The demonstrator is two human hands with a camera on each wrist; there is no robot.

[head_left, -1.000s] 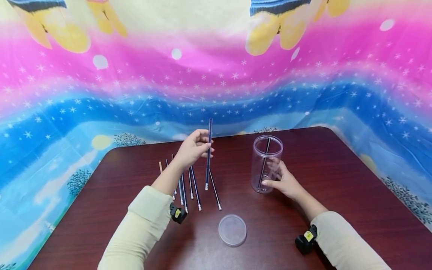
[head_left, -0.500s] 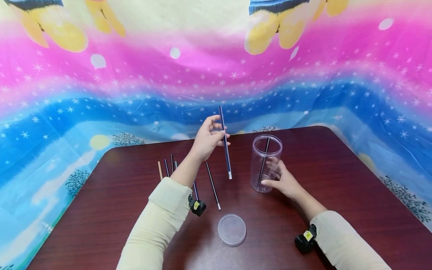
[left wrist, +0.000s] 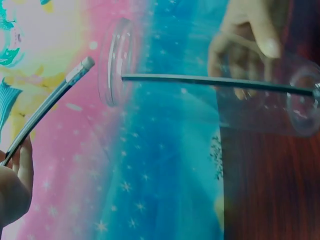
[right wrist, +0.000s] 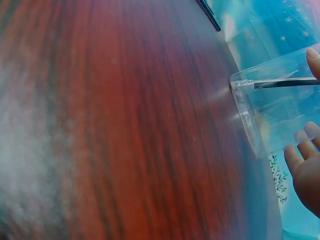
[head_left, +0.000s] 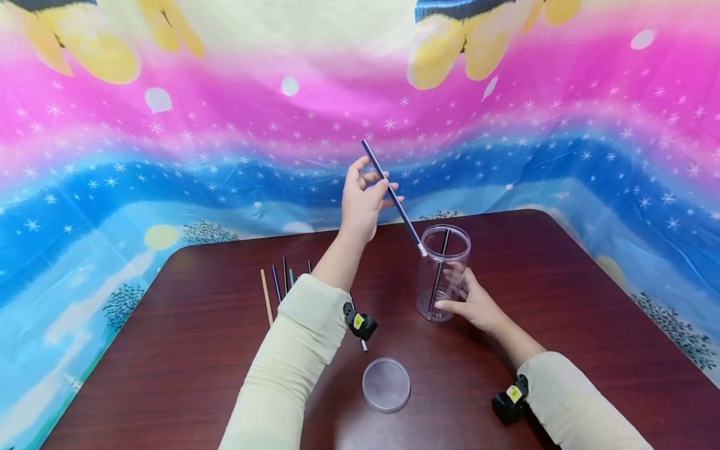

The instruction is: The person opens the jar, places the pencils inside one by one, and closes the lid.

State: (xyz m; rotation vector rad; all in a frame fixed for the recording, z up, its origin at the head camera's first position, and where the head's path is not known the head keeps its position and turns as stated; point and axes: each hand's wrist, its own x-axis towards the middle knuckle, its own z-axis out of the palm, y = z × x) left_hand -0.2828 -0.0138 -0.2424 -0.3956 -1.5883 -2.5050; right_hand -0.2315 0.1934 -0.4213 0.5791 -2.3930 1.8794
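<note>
My left hand point(head_left: 362, 200) pinches a dark blue pencil point(head_left: 405, 219) between thumb and fingers, high over the table's back edge. The pencil slants down to the right, its white eraser point(left wrist: 86, 64) lowest. In the head view that end overlaps the left rim of a clear plastic jar point(head_left: 426, 281); the left wrist view shows a gap between eraser and rim. The jar stands upright without its lid. Inside leans a black pencil point(head_left: 440, 275), eraser end at the bottom. Low on the jar's right side, my right hand point(head_left: 477, 303) holds it with thumb in front and fingers behind.
A round clear lid point(head_left: 386, 385) lies on the dark red wooden table point(head_left: 450, 387) in front of the jar. Several more pencils, one tan pencil point(head_left: 266, 295) among them, lie to the left, partly hidden by my left sleeve. A patterned cloth point(head_left: 253, 125) hangs behind the table.
My left hand has carried the blue pencil up and to the right, from above the loose pencils to the jar's rim, tilting it on the way. The right hand and jar stay put.
</note>
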